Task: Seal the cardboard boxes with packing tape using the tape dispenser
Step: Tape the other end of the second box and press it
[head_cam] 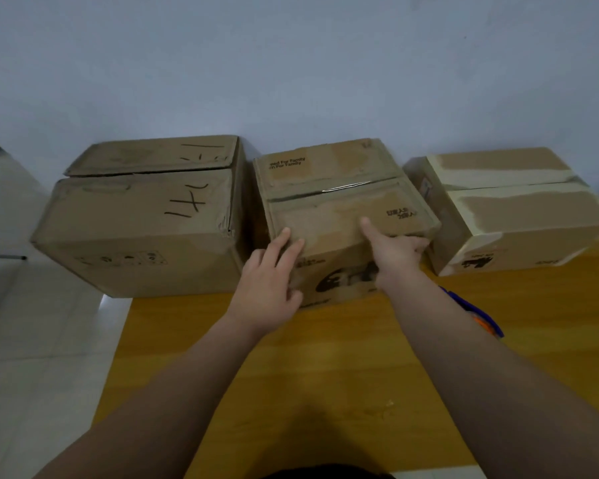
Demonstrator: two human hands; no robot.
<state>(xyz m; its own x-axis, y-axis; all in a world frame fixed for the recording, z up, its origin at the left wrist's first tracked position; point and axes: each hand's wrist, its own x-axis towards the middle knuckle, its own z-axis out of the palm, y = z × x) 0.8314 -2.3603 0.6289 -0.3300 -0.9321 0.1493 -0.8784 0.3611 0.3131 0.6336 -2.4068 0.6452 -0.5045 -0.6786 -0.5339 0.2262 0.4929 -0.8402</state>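
Note:
Three cardboard boxes stand in a row against the wall. My left hand (270,278) rests on the middle box (329,174), straight fingers over its front top edge and thumb on the front face. My right hand (395,250) grips the same box near its front right corner, thumb lying on the top flap and fingers wrapped toward the side. A shiny strip shows along this box's centre seam. The blue and orange tape dispenser (481,316) lies on the table, mostly hidden behind my right forearm.
The large left box (146,219), marked with black pen, has its rear flap slightly raised. The right box (512,216) carries pale bands along its edges and seam. The yellow wooden table (325,357) stretches toward me; white floor tiles lie to the left.

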